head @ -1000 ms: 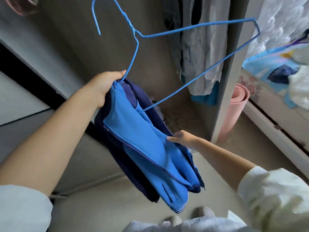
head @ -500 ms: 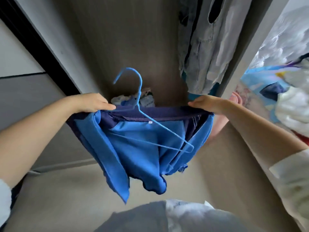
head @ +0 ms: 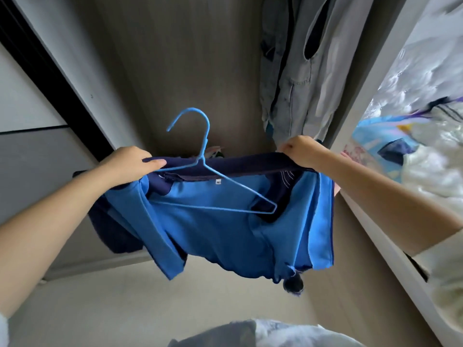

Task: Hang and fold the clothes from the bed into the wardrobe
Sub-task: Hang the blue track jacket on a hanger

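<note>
A blue and navy jacket [head: 225,229] is stretched out between my hands in front of the open wardrobe [head: 190,71]. My left hand [head: 127,164] grips its navy collar edge on the left, together with one end of a blue wire hanger [head: 205,169]. My right hand [head: 300,151] grips the collar edge on the right. The hanger's lower part lies inside the jacket's opening and its hook points up. The sleeves and hem hang down below.
Grey and denim clothes [head: 300,71] hang inside the wardrobe at the upper right. The bed [head: 413,159] with a blue patterned cover and white bedding lies to the right. The wardrobe's dark sliding door frame [head: 50,78] runs along the left.
One second ago my left hand alone held hanger and bunched jacket up high. Since then both hands have spread the jacket wide by its collar, with the hanger lowered into its opening.
</note>
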{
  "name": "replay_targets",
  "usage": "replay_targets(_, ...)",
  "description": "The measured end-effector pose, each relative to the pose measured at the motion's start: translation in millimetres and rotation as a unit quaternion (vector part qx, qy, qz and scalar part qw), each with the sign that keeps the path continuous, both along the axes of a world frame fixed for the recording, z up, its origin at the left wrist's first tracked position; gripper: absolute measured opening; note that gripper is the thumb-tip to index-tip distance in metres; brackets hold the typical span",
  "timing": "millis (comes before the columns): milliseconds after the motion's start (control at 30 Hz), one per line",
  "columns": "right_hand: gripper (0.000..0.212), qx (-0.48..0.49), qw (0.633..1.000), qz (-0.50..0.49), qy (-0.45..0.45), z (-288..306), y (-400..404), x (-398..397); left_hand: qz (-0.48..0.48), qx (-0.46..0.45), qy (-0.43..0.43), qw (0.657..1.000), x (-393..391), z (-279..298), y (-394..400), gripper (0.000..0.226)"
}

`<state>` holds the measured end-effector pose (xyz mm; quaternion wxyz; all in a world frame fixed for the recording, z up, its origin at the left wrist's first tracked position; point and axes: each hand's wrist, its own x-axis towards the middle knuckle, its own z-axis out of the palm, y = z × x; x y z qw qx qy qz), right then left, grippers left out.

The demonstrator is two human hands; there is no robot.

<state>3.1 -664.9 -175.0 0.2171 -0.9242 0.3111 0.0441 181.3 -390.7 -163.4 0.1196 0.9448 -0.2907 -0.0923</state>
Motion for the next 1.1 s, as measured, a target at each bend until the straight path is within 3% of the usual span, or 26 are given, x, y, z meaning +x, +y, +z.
replay_targets(133, 0.044, -0.021, 1.000, 0.005, 0.000, 0.4, 1.7, 3.1, 0.017, -0.025, 0.006, 1.000, -1.7, 4.3, -9.9, 0.044)
replay_targets(233, 0.041, 0.099, 0.992, -0.055, -0.049, -0.6, 2.6, 7.7, 0.040, -0.038, -0.028, 0.998, -8.2, 3.9, -28.9, 0.042)
replay_targets(300, 0.025, 0.206, 0.964, -0.119, -0.115, -0.9, 7.7, 12.8, 0.057, -0.038, -0.063, 0.996, -14.5, -0.1, -39.5, 0.040)
replay_targets(433, 0.030, 0.370, 0.855, -0.251, -0.261, -0.6, 24.6, 23.6, 0.082, -0.065, -0.087, 0.991, -21.9, -4.2, -55.3, 0.039)
replay_targets(467, 0.031, 0.382, 0.842, -0.250, -0.288, -0.2, 31.1, 25.9, 0.090, -0.080, -0.075, 0.990, -20.7, -2.2, -57.8, 0.040)
replay_targets(600, 0.035, 0.289, 0.875, -0.172, -0.348, -10.6, 62.9, 24.1, 0.120, -0.145, -0.033, 0.982, -14.9, 10.7, -56.6, 0.042)
replay_targets(733, 0.024, 0.444, 0.841, -0.098, -0.293, -7.8, 75.8, 18.4, 0.127, -0.216, -0.041, 0.967, -8.2, 42.2, -47.5, 0.040)
replay_targets(767, 0.023, 0.441, 0.860, -0.073, -0.246, -6.3, 70.7, 15.9, 0.125, -0.229, -0.049, 0.964, -7.7, 49.9, -44.3, 0.042)
replay_targets(800, 0.024, 0.392, 0.894, -0.039, -0.213, -5.8, 63.4, 12.5, 0.122, -0.242, -0.055, 0.961, -7.1, 55.4, -41.2, 0.044)
replay_targets(867, 0.031, 0.134, 0.957, 0.054, -0.250, -0.9, 43.8, 7.6, 0.116, -0.263, -0.064, 0.956, -6.4, 68.1, -37.6, 0.046)
replay_targets(900, 0.033, -0.018, 0.940, 0.096, -0.328, 7.0, 35.6, 5.0, 0.116, -0.264, -0.066, 0.955, -6.3, 73.8, -37.1, 0.046)
replay_targets(933, 0.031, -0.145, 0.893, 0.131, -0.407, 12.7, 26.4, 4.5, 0.115, -0.263, -0.069, 0.955, -6.3, 78.7, -37.9, 0.045)
replay_targets(967, 0.031, -0.220, 0.857, 0.153, -0.441, 21.3, 19.4, 5.0, 0.114, -0.262, -0.073, 0.955, -6.9, 83.8, -39.8, 0.044)
replay_targets(1000, 0.039, -0.266, 0.845, 0.169, -0.432, 28.4, 11.0, 8.8, 0.112, -0.262, -0.078, 0.955, -7.6, 88.7, -43.0, 0.044)
replay_targets(1067, 0.051, -0.243, 0.903, 0.153, -0.321, 46.7, 2.5, 18.5, 0.105, -0.263, -0.097, 0.954, -10.7, 98.9, -49.8, 0.047)
replay_targets(1100, 0.045, -0.216, 0.929, 0.135, -0.270, 53.3, 2.5, 21.3, 0.100, -0.262, -0.107, 0.954, -12.7, 103.3, -52.1, 0.048)
